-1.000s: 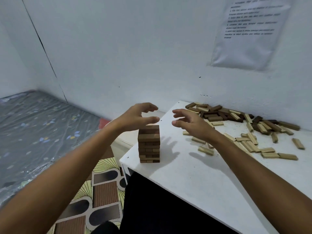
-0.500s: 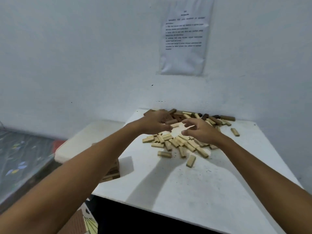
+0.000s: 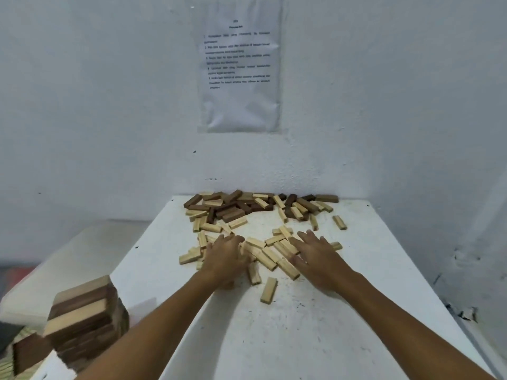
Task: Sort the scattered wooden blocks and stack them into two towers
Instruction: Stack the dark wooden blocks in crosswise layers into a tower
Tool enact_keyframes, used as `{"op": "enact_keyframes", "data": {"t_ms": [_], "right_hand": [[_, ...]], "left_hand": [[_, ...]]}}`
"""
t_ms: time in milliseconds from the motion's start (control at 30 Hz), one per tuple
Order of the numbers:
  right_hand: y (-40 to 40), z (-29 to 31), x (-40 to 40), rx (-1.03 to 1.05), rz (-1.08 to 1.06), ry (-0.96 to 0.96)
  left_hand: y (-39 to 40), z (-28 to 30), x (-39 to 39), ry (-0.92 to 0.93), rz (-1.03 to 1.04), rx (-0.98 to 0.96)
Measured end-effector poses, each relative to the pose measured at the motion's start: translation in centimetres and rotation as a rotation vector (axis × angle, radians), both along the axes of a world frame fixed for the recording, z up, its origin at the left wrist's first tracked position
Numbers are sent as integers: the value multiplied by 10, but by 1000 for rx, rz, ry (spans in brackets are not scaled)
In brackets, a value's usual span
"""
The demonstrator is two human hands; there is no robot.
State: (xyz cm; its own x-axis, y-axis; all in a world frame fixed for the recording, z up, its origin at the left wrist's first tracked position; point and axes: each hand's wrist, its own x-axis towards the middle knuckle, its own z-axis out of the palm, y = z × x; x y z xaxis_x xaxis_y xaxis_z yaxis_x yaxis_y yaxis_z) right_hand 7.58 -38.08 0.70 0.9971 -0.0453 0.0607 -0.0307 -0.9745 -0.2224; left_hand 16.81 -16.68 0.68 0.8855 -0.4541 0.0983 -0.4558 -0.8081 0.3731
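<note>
One tower (image 3: 82, 322) of alternating dark and light wooden blocks stands at the near left corner of the white table (image 3: 274, 338), blurred in the head view, with a dark block (image 3: 28, 352) just beside its base at the left edge of the picture. Further right, the left hand (image 3: 226, 256) lies palm down on the near spread of light blocks (image 3: 270, 256), its fingers (image 3: 233, 239) close together and pressed flat on the pieces; whether it grips any one block cannot be told. Between the two hands several pale blocks lie side by side, touching one another, and a single light block (image 3: 269, 290) lies apart from them, nearer the person. The right hand (image 3: 319, 259) also lies palm down on the light pieces, its fingers (image 3: 304, 237) spread wide and flat, clasping nothing that shows. Behind both hands, against the white wall (image 3: 109, 105), sits a mixed heap (image 3: 247, 207) of dark and light blocks, with a few loose pale ones trailing off to its right. A printed sheet of paper (image 3: 241, 64) is fixed to the wall above the heap.
</note>
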Motion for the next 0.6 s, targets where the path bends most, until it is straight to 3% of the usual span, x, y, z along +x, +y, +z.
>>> {"op": "enact_keyframes", "data": {"t_ms": [367, 600], "right_hand": [[-42, -9, 87, -34, -13, 89], [-69, -12, 124, -120, -69, 16]], "left_hand": [[-12, -20, 70, 1, 94, 73], [-28, -21, 94, -3, 89, 176]]}}
